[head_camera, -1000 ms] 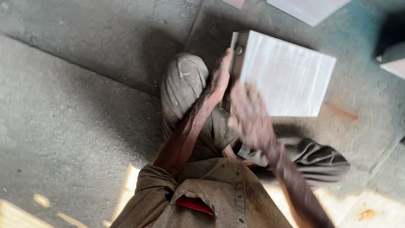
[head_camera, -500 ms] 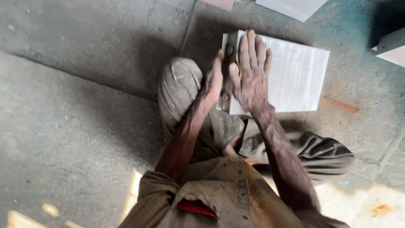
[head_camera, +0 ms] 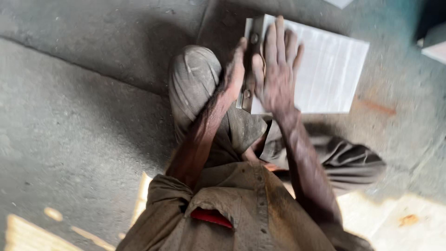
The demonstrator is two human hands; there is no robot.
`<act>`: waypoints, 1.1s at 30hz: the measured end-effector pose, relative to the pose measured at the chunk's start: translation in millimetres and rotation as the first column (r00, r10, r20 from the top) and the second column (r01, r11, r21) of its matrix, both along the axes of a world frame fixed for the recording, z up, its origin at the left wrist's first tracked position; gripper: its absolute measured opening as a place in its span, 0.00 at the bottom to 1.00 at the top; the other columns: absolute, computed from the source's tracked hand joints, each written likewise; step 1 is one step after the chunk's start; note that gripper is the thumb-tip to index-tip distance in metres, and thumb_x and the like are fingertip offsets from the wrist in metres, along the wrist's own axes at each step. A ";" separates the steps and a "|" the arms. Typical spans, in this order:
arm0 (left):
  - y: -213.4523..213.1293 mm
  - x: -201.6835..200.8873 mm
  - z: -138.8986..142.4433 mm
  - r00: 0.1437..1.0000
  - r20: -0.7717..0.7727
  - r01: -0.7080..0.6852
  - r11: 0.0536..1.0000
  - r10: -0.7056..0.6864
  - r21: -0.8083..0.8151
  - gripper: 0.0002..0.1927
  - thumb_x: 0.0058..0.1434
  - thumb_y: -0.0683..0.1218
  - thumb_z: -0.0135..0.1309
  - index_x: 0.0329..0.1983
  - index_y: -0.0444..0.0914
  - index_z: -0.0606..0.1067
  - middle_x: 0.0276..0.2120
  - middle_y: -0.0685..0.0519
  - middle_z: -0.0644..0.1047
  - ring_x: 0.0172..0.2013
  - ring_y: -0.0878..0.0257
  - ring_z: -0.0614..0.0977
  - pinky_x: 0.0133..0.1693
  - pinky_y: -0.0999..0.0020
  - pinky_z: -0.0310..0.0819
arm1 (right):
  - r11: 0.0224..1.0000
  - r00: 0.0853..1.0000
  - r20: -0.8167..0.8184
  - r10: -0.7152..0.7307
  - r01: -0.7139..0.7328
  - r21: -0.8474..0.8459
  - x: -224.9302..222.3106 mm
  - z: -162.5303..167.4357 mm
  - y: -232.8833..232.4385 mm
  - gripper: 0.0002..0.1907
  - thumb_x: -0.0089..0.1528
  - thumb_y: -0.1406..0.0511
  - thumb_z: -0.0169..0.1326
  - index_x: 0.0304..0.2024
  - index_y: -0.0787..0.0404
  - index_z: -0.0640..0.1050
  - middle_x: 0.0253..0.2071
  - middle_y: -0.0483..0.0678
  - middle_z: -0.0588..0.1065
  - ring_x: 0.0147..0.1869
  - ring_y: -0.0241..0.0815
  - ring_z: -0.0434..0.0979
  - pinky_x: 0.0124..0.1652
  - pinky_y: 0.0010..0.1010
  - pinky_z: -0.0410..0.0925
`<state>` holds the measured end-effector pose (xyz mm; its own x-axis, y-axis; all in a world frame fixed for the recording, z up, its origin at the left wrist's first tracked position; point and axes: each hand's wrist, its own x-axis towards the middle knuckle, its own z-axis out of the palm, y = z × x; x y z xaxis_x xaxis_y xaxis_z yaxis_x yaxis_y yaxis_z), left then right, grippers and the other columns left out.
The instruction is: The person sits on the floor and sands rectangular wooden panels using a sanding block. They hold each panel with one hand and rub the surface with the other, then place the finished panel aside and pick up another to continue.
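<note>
Slab (head_camera: pixel 325 69), pale and square, lies on concrete floor (head_camera: pixel 83 116) at upper centre of frame. Right hand (head_camera: pixel 277 69) rests flat, fingers spread, gripping nothing. Left hand (head_camera: pixel 236 69) clasps metal bracket (head_camera: pixel 248 69) at its edge. Risk: pinched fingers if bracket slips.

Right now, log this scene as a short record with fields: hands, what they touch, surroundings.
left hand: gripping the left edge of the white slab, beside a metal strip that runs along that edge
right hand: flat, fingers spread, palm down on the slab's top
white slab: lies flat on the concrete floor, just past the person's bent knee
clothing: dusty trousers and brown shirt
nearby: part of a pale block at the right edge
image quality: blurred, fine detail unclear
</note>
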<state>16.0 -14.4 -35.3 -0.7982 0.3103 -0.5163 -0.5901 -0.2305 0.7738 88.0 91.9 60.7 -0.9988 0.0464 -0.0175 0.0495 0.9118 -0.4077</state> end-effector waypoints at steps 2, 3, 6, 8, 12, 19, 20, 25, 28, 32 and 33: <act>-0.4 -0.5 2.0 0.999 0.029 -0.033 0.998 0.032 0.060 0.38 0.76 0.67 0.35 0.71 0.35 0.72 0.65 0.45 0.76 0.63 0.55 0.77 0.63 0.60 0.70 | 1.000 0.999 -0.037 -0.017 0.016 -0.024 -4.6 -3.8 2.1 0.41 0.79 0.45 0.27 0.83 0.68 0.51 0.85 0.60 0.46 0.88 0.67 0.43 0.81 0.64 0.38; -0.6 -1.2 3.0 0.999 0.049 -0.011 0.996 0.007 0.083 0.38 0.75 0.67 0.35 0.71 0.35 0.72 0.65 0.45 0.76 0.62 0.55 0.77 0.62 0.61 0.71 | 1.000 0.997 -0.069 -0.015 0.015 -0.005 -5.2 -4.9 3.7 0.40 0.79 0.45 0.28 0.83 0.66 0.51 0.86 0.59 0.46 0.89 0.66 0.43 0.82 0.62 0.39; -2.3 -2.6 4.1 0.995 0.098 -0.032 0.990 0.019 0.135 0.38 0.75 0.67 0.35 0.70 0.34 0.72 0.62 0.43 0.76 0.59 0.54 0.79 0.59 0.61 0.74 | 0.999 0.994 -0.095 0.052 -0.053 -0.008 -0.8 -13.3 9.0 0.40 0.79 0.45 0.30 0.83 0.64 0.50 0.86 0.57 0.45 0.90 0.64 0.41 0.83 0.58 0.39; -4.7 -2.8 4.8 0.999 0.012 -0.032 0.984 0.030 0.177 0.39 0.77 0.67 0.37 0.67 0.28 0.74 0.57 0.37 0.78 0.57 0.50 0.81 0.58 0.59 0.76 | 0.996 0.990 -0.124 0.059 -0.067 -0.061 -12.1 -22.5 17.5 0.40 0.80 0.44 0.31 0.84 0.64 0.47 0.86 0.58 0.42 0.90 0.63 0.37 0.85 0.57 0.38; -11.2 -0.6 11.7 0.988 0.155 -0.024 0.993 0.006 0.115 0.40 0.70 0.70 0.35 0.69 0.36 0.70 0.58 0.45 0.78 0.56 0.56 0.81 0.56 0.63 0.78 | 0.994 0.988 -0.136 0.075 -0.085 -0.069 -30.5 -42.7 51.9 0.39 0.80 0.46 0.29 0.85 0.60 0.45 0.87 0.55 0.39 0.92 0.55 0.32 0.85 0.53 0.32; -16.3 4.3 25.7 0.988 0.153 -0.033 0.997 0.023 0.068 0.37 0.71 0.69 0.37 0.64 0.35 0.71 0.48 0.45 0.77 0.46 0.57 0.83 0.45 0.62 0.81 | 0.786 0.746 0.252 -0.617 0.604 0.136 -23.8 -63.3 181.6 0.36 0.80 0.52 0.30 0.85 0.61 0.43 0.88 0.56 0.38 0.92 0.51 0.32 0.84 0.50 0.30; -17.1 3.7 25.1 0.986 0.164 -0.046 0.995 0.031 0.092 0.37 0.71 0.69 0.37 0.64 0.36 0.71 0.47 0.45 0.77 0.45 0.58 0.83 0.45 0.62 0.81 | 0.828 0.809 0.178 -0.560 0.554 0.086 -28.4 -64.9 168.9 0.36 0.80 0.53 0.30 0.85 0.61 0.43 0.88 0.56 0.39 0.92 0.51 0.32 0.85 0.49 0.30; -24.4 -1.3 13.8 0.989 0.145 -0.005 0.995 -0.008 0.095 0.39 0.76 0.71 0.38 0.61 0.30 0.72 0.47 0.40 0.75 0.44 0.51 0.80 0.44 0.58 0.78 | 0.955 0.967 -0.247 0.070 -0.137 -0.265 -14.5 -58.7 11.5 0.35 0.81 0.55 0.33 0.85 0.61 0.42 0.87 0.55 0.40 0.92 0.49 0.34 0.85 0.46 0.33; -26.8 -0.2 5.9 0.994 0.107 0.008 0.999 -0.013 0.052 0.43 0.75 0.71 0.38 0.66 0.28 0.71 0.55 0.33 0.74 0.53 0.46 0.79 0.52 0.55 0.77 | 0.926 0.983 -0.110 -0.150 0.100 -0.364 37.0 -55.0 89.5 0.35 0.81 0.56 0.34 0.85 0.61 0.42 0.87 0.55 0.40 0.92 0.48 0.34 0.86 0.44 0.34; -27.9 3.9 -1.0 0.996 0.086 -0.009 0.975 0.028 -0.221 0.45 0.66 0.72 0.38 0.74 0.38 0.63 0.68 0.40 0.70 0.65 0.50 0.72 0.61 0.57 0.69 | 0.786 0.762 0.199 -0.616 0.612 0.091 69.4 -52.8 158.2 0.35 0.81 0.58 0.37 0.85 0.61 0.41 0.87 0.54 0.41 0.92 0.47 0.36 0.86 0.41 0.36; -28.6 5.3 -2.2 0.995 0.093 -0.014 0.980 0.033 -0.200 0.46 0.66 0.73 0.38 0.75 0.37 0.61 0.68 0.39 0.69 0.66 0.50 0.72 0.62 0.56 0.68 | 0.796 0.777 0.182 -0.603 0.599 0.081 74.3 -56.6 143.6 0.35 0.81 0.59 0.37 0.85 0.61 0.41 0.87 0.54 0.41 0.92 0.46 0.36 0.87 0.41 0.37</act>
<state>21.3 -43.0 -37.5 -0.7480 0.1752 -0.6402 -0.6598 -0.0924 0.7457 162.3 235.5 4.1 -0.7445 0.6384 -0.1954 0.6639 0.6773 -0.3169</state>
